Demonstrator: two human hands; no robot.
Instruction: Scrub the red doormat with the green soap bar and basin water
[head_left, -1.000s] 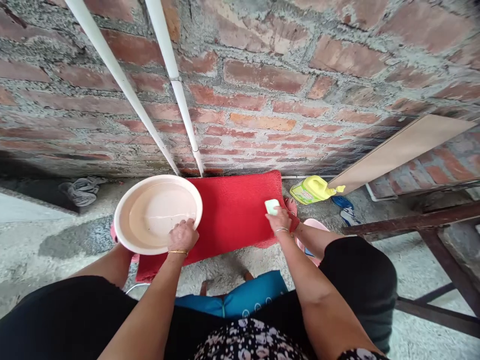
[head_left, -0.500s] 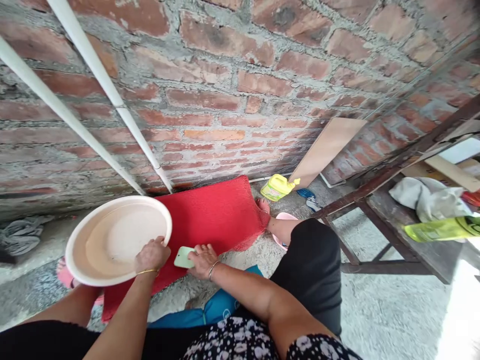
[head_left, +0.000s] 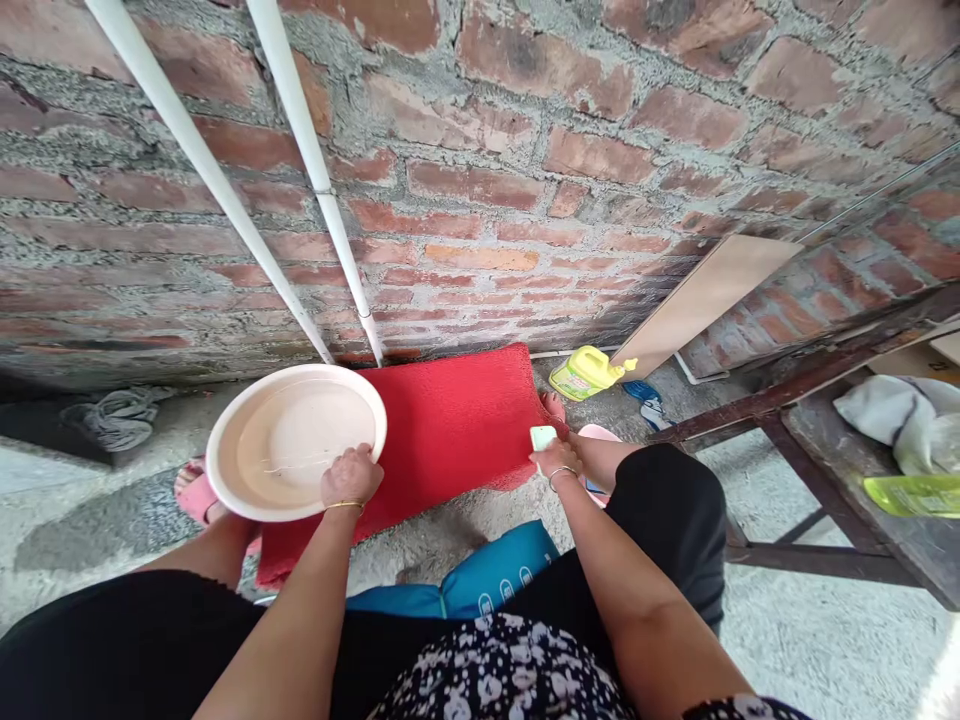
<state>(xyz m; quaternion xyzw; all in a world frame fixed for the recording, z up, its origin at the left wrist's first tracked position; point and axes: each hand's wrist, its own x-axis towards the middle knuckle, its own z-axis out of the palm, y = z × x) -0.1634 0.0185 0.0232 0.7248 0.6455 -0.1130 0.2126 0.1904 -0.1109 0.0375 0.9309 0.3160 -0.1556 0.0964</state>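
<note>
My left hand (head_left: 351, 476) is closed on the near right rim of a pale pink basin (head_left: 219, 465). The basin holds a shallow layer of water and stands over the left end of a red mat (head_left: 457, 425). At the mat's right end, my right hand (head_left: 556, 458) grips a flat pale green tool (head_left: 543, 436) with rounded corners. Its underside is hidden, so I cannot tell its exact kind. The mat lies spread along the floor between my feet.
A yellow detergent jug (head_left: 585, 374) stands by the brick wall beside a leaning board (head_left: 701, 300). White pipes (head_left: 330, 215) run down the wall. A pink bowl (head_left: 600, 433) is partly hidden behind my right leg. A dark wooden bench (head_left: 847, 500) stands at right.
My right hand has moved right along the mat with the pale green tool, from near the basin to the far right end. My left hand remains on the basin's rim. The view has shifted.
</note>
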